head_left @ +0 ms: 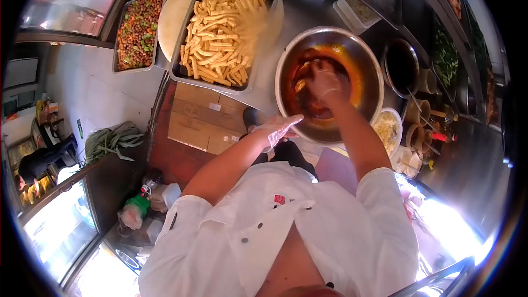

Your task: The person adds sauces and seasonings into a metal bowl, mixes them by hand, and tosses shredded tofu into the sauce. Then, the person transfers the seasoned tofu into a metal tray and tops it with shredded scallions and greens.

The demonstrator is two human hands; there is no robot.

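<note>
A large metal bowl (285,109) stands at the counter's front edge, its inner wall coated with oily red-brown sauce (319,111). Inside it is my right hand (325,81), in a thin clear glove, reaching into the sauce and a few pale pieces. Motion and sauce blur its fingers, so their grip is unclear. My left hand (281,127), also in a clear plastic glove, rests against the bowl's near left rim with its fingers stretched out. Left of the bowl, a metal tray (177,71) is heaped with pale yellow strips (220,36).
A tray of diced brown, orange and green food (137,30) lies far left. Right of the bowl are a pot of dark liquid (401,66), a white bowl of chopped pale food (387,131) and several seasoning containers (416,111). Cardboard boxes (192,118) lie below the counter.
</note>
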